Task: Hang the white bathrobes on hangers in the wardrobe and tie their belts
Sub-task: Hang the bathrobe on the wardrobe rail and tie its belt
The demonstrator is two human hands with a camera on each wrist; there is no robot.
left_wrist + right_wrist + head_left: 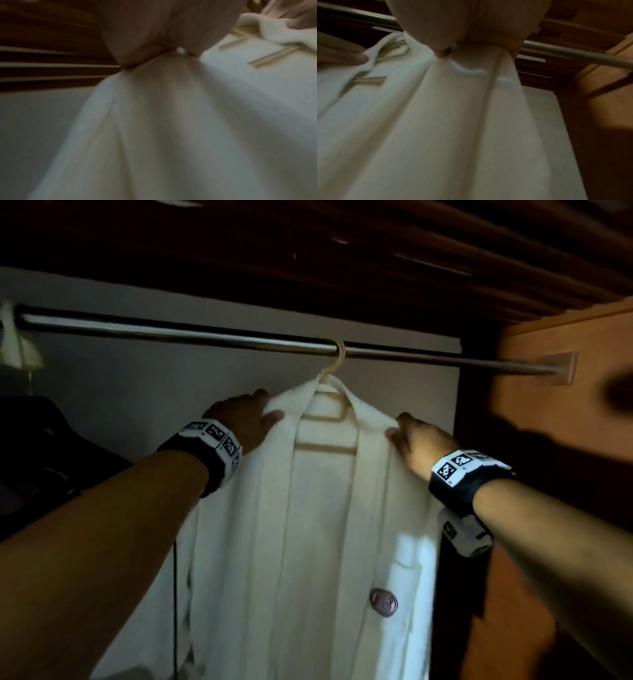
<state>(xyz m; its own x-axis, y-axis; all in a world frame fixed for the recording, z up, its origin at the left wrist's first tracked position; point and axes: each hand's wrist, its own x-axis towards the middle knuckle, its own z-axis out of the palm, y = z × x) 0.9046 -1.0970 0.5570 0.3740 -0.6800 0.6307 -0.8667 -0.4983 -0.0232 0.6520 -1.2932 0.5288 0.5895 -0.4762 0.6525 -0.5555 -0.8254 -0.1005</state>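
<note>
A white bathrobe [308, 525] hangs on a cream hanger [337, 361] hooked over the metal rail [171, 332] in the wardrobe. My left hand [270, 409] pinches the robe's left shoulder, thumb in front and fingers behind. At the robe's right shoulder my right hand [394, 428] pinches the cloth. In the left wrist view the left hand [154, 54] grips gathered robe cloth [171, 121]; the right wrist view shows the right hand [452, 50] holding the robe fabric [436, 121]. The robe front hangs apart, with a round emblem [383, 601] on the chest. No belt is visible.
Orange-brown wardrobe side panel [565, 344] stands at the right, where the rail ends in a bracket [558, 368]. Something pale [20, 344] hangs at the rail's far left, above dark items [51, 446]. The grey back wall [154, 385] is behind the robe.
</note>
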